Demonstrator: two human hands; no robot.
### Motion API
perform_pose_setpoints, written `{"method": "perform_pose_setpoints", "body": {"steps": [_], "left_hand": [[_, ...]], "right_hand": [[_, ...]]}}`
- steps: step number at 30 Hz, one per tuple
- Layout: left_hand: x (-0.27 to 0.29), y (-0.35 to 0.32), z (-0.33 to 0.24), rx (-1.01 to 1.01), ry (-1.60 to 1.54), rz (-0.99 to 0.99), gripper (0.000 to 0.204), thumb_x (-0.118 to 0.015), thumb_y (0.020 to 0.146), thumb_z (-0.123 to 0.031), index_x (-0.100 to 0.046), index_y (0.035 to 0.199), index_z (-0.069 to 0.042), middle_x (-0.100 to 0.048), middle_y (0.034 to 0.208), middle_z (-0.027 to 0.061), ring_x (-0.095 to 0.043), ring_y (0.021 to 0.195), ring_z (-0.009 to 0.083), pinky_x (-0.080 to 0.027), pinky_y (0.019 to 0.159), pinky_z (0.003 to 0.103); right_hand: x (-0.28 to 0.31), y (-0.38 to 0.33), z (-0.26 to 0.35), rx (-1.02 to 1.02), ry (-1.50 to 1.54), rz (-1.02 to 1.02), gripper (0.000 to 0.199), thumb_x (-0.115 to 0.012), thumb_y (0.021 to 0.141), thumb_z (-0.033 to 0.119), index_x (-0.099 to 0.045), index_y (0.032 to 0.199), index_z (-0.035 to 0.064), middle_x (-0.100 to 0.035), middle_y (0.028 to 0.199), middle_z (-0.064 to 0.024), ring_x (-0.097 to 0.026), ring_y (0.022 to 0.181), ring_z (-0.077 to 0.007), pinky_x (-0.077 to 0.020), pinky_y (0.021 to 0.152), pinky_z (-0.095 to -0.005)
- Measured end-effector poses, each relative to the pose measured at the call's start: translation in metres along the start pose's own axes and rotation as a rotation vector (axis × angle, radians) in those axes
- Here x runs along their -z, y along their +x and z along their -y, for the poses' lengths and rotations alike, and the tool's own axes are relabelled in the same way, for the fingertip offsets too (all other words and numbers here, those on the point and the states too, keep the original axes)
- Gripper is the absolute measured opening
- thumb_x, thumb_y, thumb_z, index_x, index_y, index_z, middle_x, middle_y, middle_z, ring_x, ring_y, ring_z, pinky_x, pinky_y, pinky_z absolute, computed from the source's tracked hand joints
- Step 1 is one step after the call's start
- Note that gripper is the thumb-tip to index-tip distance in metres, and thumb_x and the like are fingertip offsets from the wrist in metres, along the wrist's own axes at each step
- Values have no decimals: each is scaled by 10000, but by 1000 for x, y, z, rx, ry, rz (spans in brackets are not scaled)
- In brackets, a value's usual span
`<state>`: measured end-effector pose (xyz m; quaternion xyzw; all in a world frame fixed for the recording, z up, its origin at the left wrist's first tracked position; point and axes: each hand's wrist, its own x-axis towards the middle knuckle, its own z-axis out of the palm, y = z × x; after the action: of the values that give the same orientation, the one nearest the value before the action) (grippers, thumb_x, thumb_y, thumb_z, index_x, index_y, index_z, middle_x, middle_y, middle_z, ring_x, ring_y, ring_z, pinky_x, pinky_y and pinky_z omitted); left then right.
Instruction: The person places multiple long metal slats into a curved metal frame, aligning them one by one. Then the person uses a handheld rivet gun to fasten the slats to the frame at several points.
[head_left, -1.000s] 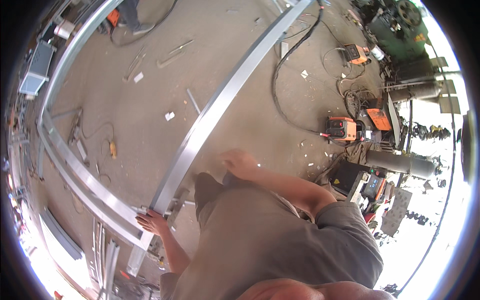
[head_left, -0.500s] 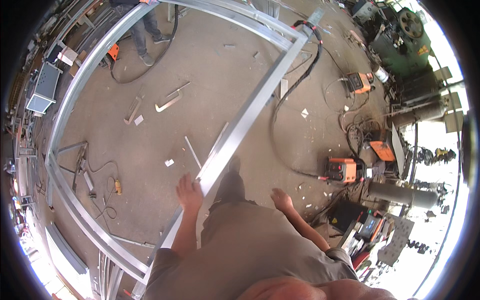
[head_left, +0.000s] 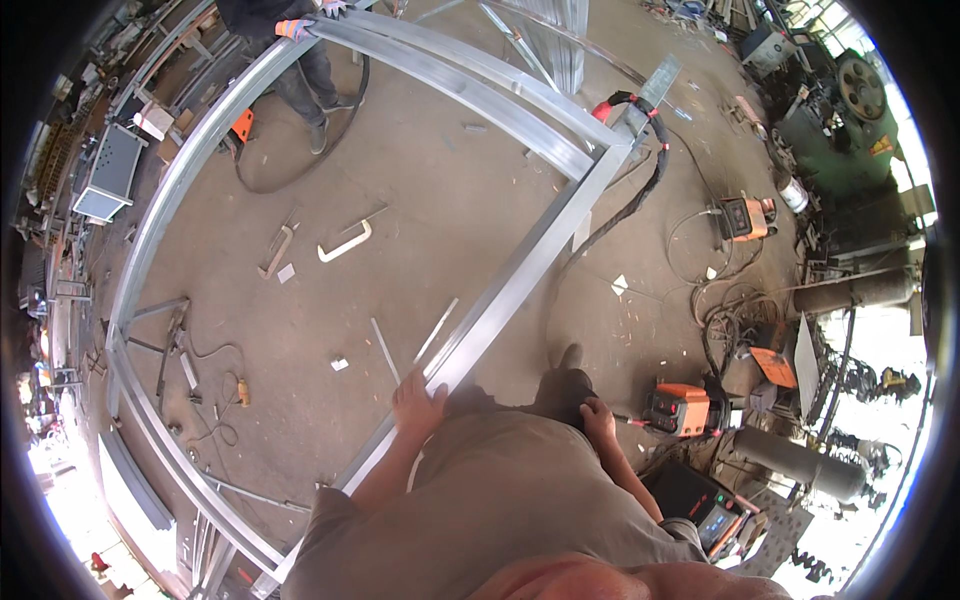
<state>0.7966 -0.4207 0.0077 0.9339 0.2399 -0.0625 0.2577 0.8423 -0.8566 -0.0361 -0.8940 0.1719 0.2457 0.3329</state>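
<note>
One long galvanized steel frame bar (head_left: 520, 280), L hand (head_left: 418, 396) on it.

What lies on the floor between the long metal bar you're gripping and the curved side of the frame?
In the head view, scraps lie there: a white U-shaped bracket, thin rods and small offcuts, between the bar under the left hand and the curved rail.

Frame bar (head_left: 520, 285) under left hand (head_left: 418, 395): smooth grey metal, dull sheen. Floor (head_left: 450, 180): rough matt concrete, dusty. Shirt (head_left: 500, 510): matt grey cloth. Cables (head_left: 640, 210): black rubber. Welder boxes (head_left: 680, 408): orange painted casing.
</note>
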Motion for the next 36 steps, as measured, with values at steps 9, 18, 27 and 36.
{"method": "perform_pose_setpoints", "body": {"steps": [9, 18, 27, 36], "left_hand": [[-51, 72, -133, 200, 139, -181, 687, -663, 970, -527, -523, 1472, -79, -622, 1389, 169, -538, 1355, 380, -376, 1144, 590], [-93, 175, -298, 340, 183, -78, 965, -690, 883, -674, -382, 1600, -106, -393, 1656, 169, -312, 1562, 366, -198, 1250, 650], [-116, 301, -407, 209, 54, -89, 913, -784, 829, -616, -487, 1515, -92, -459, 1585, 206, -401, 1488, 395, -270, 1238, 567], [-109, 385, -451, 237, -100, -31, 917, -800, 805, -598, -521, 1483, -46, -577, 1483, 150, -500, 1423, 314, -312, 1209, 573]], "right_hand": [[111, 254, 30, 313, -201, 280, 488, -605, 1004, 463, -678, 1361, 140, -677, 1357, -202, -663, 1230, -378, -532, 1029, -487], [269, 432, 184, 444, -67, 233, 425, -689, 986, 363, -693, 1318, 97, -763, 1201, -157, -731, 1140, -291, -560, 947, -393], [268, 511, 339, 682, -35, 242, 310, -691, 977, 266, -717, 1218, 73, -770, 1095, -111, -738, 1000, -223, -569, 884, -353], [257, 578, 424, 650, 62, 352, 284, -677, 1002, 198, -714, 1233, 37, -760, 1104, -153, -751, 992, -236, -595, 865, -348]]}}
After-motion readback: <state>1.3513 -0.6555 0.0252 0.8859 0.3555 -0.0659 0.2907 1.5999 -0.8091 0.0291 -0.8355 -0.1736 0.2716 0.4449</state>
